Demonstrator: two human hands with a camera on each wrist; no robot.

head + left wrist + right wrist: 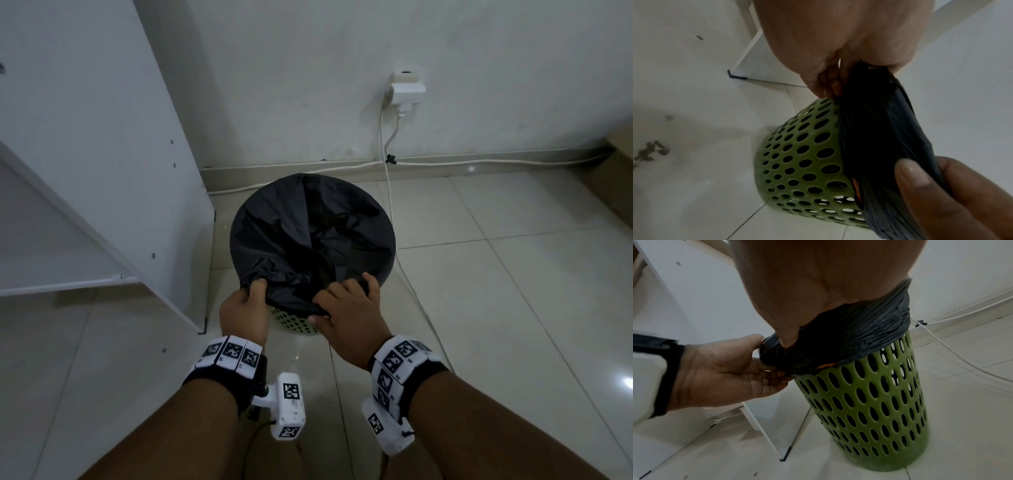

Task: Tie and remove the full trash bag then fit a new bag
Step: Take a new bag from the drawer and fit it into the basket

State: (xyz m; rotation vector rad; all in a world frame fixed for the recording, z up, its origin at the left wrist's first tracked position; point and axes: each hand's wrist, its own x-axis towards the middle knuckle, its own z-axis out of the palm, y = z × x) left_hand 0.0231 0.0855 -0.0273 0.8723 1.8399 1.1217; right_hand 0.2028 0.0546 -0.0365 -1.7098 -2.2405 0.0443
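A black trash bag [308, 226] lines a green perforated bin [294, 323] standing on the tiled floor; the bag's edge is folded over the rim [869, 331]. My left hand [245, 301] pinches a bunch of the bag's edge at the near left of the rim, seen close in the left wrist view [838, 81]. My right hand [349, 308] grips the bag's edge at the near right of the rim, thumb under the fold, fingers over it. In the right wrist view the bin [875, 402] stands upright under my right hand [797, 318].
A white shelf unit [102, 171] stands close to the bin's left. On the wall behind is a socket with a plug [406, 90], and white cables [390, 192] run down and along the floor to the right of the bin.
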